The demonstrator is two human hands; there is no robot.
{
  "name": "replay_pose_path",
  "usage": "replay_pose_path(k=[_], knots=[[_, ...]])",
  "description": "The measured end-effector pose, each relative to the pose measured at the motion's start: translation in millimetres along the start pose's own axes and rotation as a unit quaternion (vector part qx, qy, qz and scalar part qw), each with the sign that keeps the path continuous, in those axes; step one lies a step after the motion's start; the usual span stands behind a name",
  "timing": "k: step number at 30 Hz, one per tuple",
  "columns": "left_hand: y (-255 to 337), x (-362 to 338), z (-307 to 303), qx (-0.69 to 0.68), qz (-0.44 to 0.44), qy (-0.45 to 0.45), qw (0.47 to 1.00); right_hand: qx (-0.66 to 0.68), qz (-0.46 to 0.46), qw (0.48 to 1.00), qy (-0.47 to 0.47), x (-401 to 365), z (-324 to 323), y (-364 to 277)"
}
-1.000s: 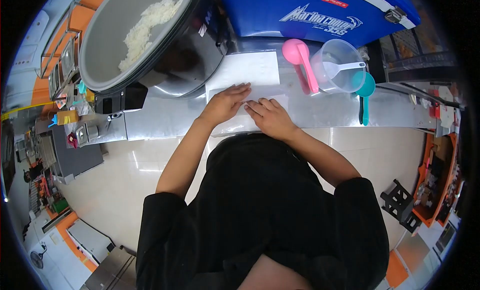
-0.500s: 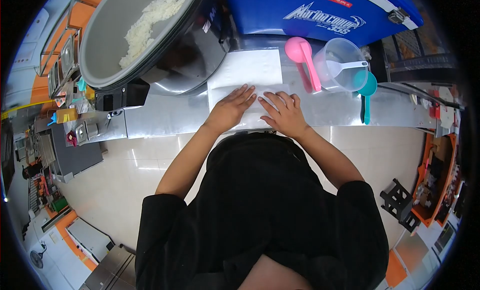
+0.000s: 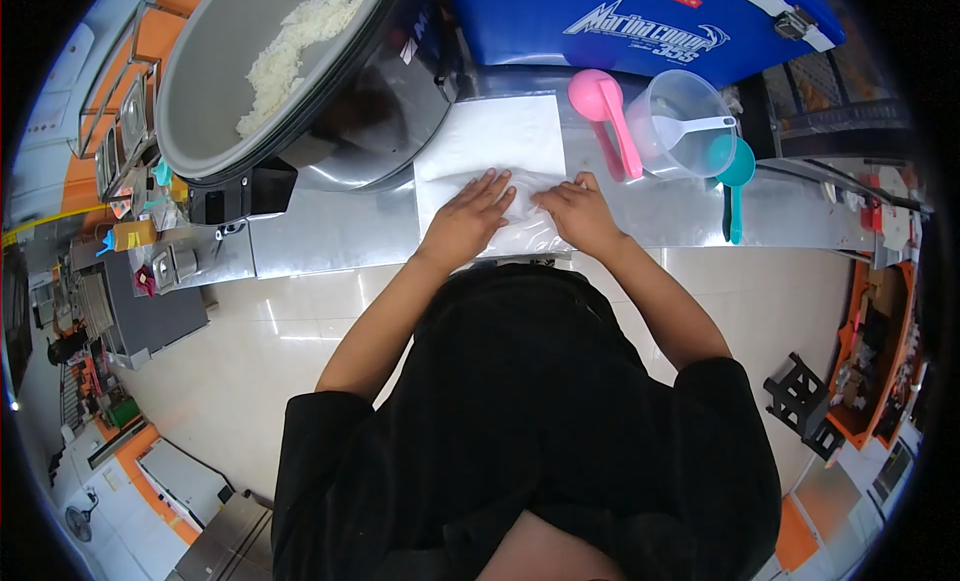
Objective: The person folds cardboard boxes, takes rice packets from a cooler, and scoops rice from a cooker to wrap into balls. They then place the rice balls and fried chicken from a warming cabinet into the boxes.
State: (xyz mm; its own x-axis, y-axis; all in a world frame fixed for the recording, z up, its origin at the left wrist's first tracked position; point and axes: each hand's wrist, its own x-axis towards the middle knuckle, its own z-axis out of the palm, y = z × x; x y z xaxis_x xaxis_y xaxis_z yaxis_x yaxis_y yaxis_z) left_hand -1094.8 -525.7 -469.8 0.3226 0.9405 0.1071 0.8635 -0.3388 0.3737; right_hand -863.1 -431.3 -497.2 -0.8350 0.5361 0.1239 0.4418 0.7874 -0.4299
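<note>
White paper sheets (image 3: 500, 131) lie on the steel counter, with a thin, crinkled clear plastic sheet (image 3: 525, 236) over their near part. My left hand (image 3: 468, 218) rests on the plastic, its fingers spread and nothing gripped. Beside it on the right, my right hand (image 3: 578, 213) has its fingers curled and pinches the plastic, which is bunched up between the two hands. Behind my left hand stands a large cooker (image 3: 370, 101) with white rice (image 3: 285, 66) in its grey pot.
Right of the paper are a pink scoop (image 3: 622, 141), a clear measuring cup (image 3: 665, 156) holding a white spoon (image 3: 700, 126), and a teal scoop (image 3: 737, 171). A blue cooler (image 3: 640, 31) stands behind them. The steel counter's (image 3: 330, 226) front edge is near my body.
My right hand has gone from lying flat with spread fingers to a curled pinch, slightly to the right. The plastic is now wrinkled and lifted between the hands. My left hand has barely moved.
</note>
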Motion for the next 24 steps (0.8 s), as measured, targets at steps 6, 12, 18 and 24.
replay_pose_path(k=[6,12,18,24], knots=[[4.3,0.2,1.3,0.016,-0.009,-0.001,1.0,0.137,0.139,0.979,0.055,25.6,-8.7,-3.8],[3.5,0.3,3.4,0.024,-0.011,0.003,1.0,0.007,0.145,0.989,-0.007,38.4,-10.0,4.4],[4.1,-0.4,5.1,0.019,-0.014,0.014,1.0,0.081,0.133,0.987,-0.035,37.1,-4.4,11.2],[6.8,-0.3,4.1,0.005,-0.021,0.021,1.0,-0.01,-0.008,1.0,0.007,27.1,-0.9,16.3]])
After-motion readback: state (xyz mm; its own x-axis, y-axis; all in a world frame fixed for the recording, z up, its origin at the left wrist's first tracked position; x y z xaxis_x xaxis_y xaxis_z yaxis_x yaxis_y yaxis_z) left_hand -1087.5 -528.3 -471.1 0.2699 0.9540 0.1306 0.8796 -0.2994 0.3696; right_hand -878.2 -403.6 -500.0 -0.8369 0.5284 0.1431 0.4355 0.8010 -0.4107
